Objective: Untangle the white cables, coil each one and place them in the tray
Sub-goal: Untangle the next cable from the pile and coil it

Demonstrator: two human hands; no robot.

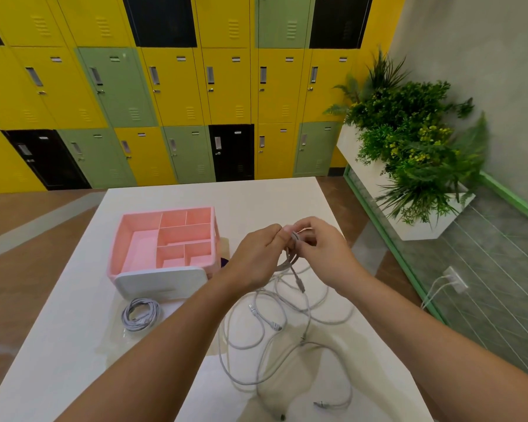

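Head view, left to right. On the white table (80, 300), at about eight o'clock from the left hand, one finished coiled cable (141, 313), lying flat just in front of the tray and outside it. At nine to ten o'clock from that hand, the pink tray (123, 239), divided into compartments, with a white panel (162, 283) across its near side. Left hand (256, 257) raised above the table at centre, fingers curled, pinching a small bundle of loops of white cable (288, 260) at the fingertips. At its three o'clock and touching it, right hand (323, 251), fingers likewise curled, pinching the same cable at the top of the loops. Held loops hanging between the two hands, a plug end (301, 286) dangling at six o'clock just below. Further toward six o'clock from both hands, loose white cables (256, 345) sprawled on the table in overlapping curves, several connector ends showing, well apart from the coil at their nine o'clock. At one o'clock beyond the table, green plants (409, 141) in a white planter (354, 153); across twelve o'clock, yellow, green and black lockers (177, 86).
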